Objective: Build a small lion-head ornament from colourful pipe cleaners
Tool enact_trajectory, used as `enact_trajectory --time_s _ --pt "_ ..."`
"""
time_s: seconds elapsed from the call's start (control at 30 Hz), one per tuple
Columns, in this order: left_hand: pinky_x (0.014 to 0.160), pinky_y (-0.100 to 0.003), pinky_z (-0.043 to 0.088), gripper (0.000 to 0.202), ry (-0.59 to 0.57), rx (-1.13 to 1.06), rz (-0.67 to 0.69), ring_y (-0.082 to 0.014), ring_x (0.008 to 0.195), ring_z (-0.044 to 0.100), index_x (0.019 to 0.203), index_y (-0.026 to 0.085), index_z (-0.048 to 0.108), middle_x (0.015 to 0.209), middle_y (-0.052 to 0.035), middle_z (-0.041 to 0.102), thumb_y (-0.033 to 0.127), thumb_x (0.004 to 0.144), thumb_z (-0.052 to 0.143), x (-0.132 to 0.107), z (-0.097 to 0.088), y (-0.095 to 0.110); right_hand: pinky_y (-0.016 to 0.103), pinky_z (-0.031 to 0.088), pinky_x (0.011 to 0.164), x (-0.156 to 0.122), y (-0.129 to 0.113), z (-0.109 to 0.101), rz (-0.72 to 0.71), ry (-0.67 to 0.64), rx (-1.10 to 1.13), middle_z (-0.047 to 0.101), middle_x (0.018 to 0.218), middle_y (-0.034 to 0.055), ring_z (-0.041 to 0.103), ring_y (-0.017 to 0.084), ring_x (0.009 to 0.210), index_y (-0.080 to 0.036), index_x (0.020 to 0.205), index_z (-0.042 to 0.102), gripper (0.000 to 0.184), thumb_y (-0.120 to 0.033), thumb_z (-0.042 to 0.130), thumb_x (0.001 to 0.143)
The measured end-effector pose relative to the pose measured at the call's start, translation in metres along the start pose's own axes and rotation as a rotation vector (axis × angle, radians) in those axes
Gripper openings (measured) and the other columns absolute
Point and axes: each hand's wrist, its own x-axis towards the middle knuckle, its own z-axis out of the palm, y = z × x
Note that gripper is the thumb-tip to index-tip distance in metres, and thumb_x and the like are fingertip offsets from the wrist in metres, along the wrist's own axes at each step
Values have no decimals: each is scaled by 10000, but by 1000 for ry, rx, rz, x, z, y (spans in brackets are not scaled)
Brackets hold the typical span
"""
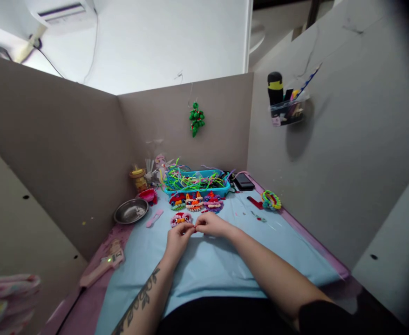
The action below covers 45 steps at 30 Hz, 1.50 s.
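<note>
My left hand (180, 236) and my right hand (212, 224) meet above the blue table cover, fingertips pinched together. Between them shows a bit of a small red piece (195, 228), mostly hidden by the fingers. Just behind my left hand lies a pink and red fuzzy figure (180, 217) with eyes and an orange middle. Farther back, a red and green figure (178, 202), an orange and cream figure (194, 202) and a purple figure (213, 203) stand in a row. Behind them a blue basket (199, 191) overflows with bright pipe cleaners (183, 179).
At left are a metal bowl (131, 211), a pale pink strip (154, 218) and a pink glue gun (103, 268) with a green light. A red piece (255, 202), a coloured coil (270, 200) and a black device (244, 182) lie right. Grey partitions (190, 153) enclose the table.
</note>
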Motion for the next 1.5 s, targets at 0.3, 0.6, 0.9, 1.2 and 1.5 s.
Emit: enact_trajectory --time_s 0.3,0.6,0.9,1.2,1.5 --pt "638 -271 500 260 155 -300 -148 -175 655 643 794 123 684 702 -63 701 313 619 720 5 0 -6 195 354 480 3 -6 2 7 226 208 585 540 -10 486 91 493 -121 683 676 121 -231 625 677" --pt "662 -269 511 274 230 -393 -180 -165 658 650 785 114 677 721 -66 702 292 588 746 3 0 1 204 396 528 2 -9 10 -23 271 101 627 604 8 540 112 554 -129 689 678 94 -204 623 700" --pt "587 -238 485 344 214 -482 -266 -132 591 620 795 105 655 680 -51 686 310 544 771 4 1 -1 250 412 679 -4 -11 18 -404 366 -244 617 747 33 541 139 706 -181 855 673 120 -261 599 802" --pt "557 -227 468 364 172 -497 -325 -137 584 619 788 102 653 665 -51 677 332 535 779 4 1 -6 287 407 712 -5 -7 20 -557 384 -424 641 756 61 544 165 746 -176 838 637 175 -226 473 875" --pt "614 -270 505 368 145 -500 -329 -154 598 630 745 94 659 657 -58 683 332 499 793 3 2 0 279 405 660 -7 -7 15 -580 360 -451 627 704 60 529 160 684 -188 792 648 218 -258 459 876"
